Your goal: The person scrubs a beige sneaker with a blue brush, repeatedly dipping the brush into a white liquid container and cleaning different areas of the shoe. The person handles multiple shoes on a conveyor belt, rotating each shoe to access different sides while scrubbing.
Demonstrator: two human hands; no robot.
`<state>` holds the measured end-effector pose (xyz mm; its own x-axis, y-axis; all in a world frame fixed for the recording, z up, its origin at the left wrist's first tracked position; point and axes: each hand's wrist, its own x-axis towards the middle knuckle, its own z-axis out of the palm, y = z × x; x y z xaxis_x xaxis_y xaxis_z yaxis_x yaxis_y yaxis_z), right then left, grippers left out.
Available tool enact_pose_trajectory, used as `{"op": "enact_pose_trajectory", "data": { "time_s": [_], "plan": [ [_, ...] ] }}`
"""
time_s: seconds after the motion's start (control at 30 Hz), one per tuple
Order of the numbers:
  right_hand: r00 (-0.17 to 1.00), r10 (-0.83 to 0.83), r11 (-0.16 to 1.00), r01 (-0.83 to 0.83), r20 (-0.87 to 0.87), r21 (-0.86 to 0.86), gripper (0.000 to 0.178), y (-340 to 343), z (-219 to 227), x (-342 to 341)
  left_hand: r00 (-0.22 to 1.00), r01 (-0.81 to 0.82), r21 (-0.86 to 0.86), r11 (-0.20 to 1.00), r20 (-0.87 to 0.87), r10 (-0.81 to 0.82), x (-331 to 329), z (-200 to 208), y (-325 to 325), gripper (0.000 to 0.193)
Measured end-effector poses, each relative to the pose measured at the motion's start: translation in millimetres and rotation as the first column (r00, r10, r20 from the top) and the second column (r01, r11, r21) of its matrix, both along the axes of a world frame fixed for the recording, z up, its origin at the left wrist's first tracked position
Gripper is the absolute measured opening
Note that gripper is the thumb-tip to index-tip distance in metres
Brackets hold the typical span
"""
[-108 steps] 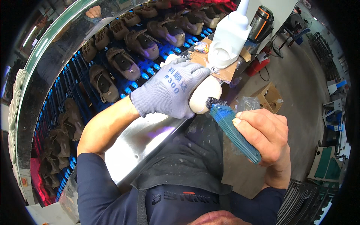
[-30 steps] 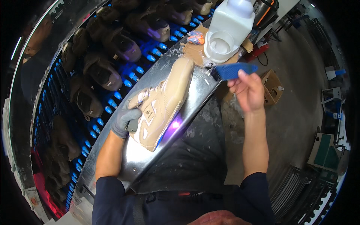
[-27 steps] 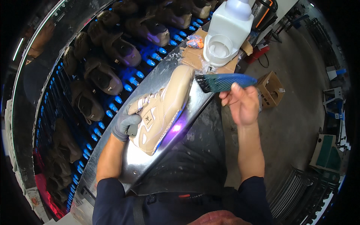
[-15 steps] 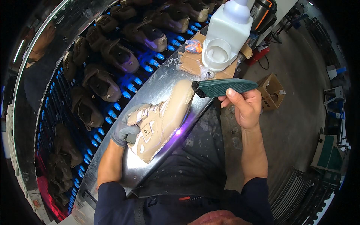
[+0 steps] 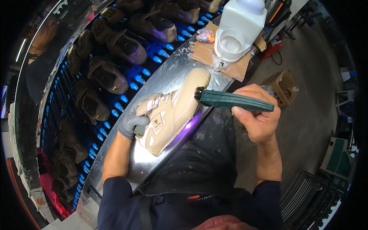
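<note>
A beige sneaker upper [image 5: 174, 109] lies tilted above the metal ledge, its toe pointing away from me. My left hand [image 5: 132, 123], in a grey glove, is closed round its heel and collar end. In my bare right hand [image 5: 260, 120] is a dark green brush [image 5: 237, 101], gripped by its handle between thumb and fingers. The brush's short black bristle end meets the right side of the shoe near the toe. No sole shows on the shoe from this angle.
Left of the ledge [image 5: 168, 74], several brown shoes [image 5: 107, 78] ride on a rack with blue-tipped pegs [image 5: 140, 79]. A white plastic container [image 5: 241, 27] with a round cup stands on cardboard [image 5: 205, 51] at the far end. An open carton [image 5: 281, 86] sits on the floor at right.
The brush has turned in my right hand, so its narrow ridged side now faces up. Its bristle end has come lower along the shoe's edge. My left hand keeps its hold.
</note>
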<state>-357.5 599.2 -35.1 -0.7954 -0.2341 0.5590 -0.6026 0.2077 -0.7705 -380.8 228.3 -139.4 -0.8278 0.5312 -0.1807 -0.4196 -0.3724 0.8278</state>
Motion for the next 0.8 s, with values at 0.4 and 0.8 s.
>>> {"op": "enact_pose_trajectory", "data": {
  "time_s": [0.4, 0.8],
  "plan": [
    [0.996, 0.050, 0.983, -0.036, 0.069, -0.182, 0.025, -19.1, -26.7, 29.4, 0.999, 0.028, 0.040, 0.999, -0.017, -0.027, -3.8, -4.2, 3.5, 0.087],
    [0.969, -0.184, 0.962, 0.211, 0.163, -0.175, 0.019, -23.1, -25.3, 32.8, 0.998, 0.042, 0.006, 0.999, -0.053, -0.041, -7.4, 8.3, 21.4, 0.087]
  ]
}}
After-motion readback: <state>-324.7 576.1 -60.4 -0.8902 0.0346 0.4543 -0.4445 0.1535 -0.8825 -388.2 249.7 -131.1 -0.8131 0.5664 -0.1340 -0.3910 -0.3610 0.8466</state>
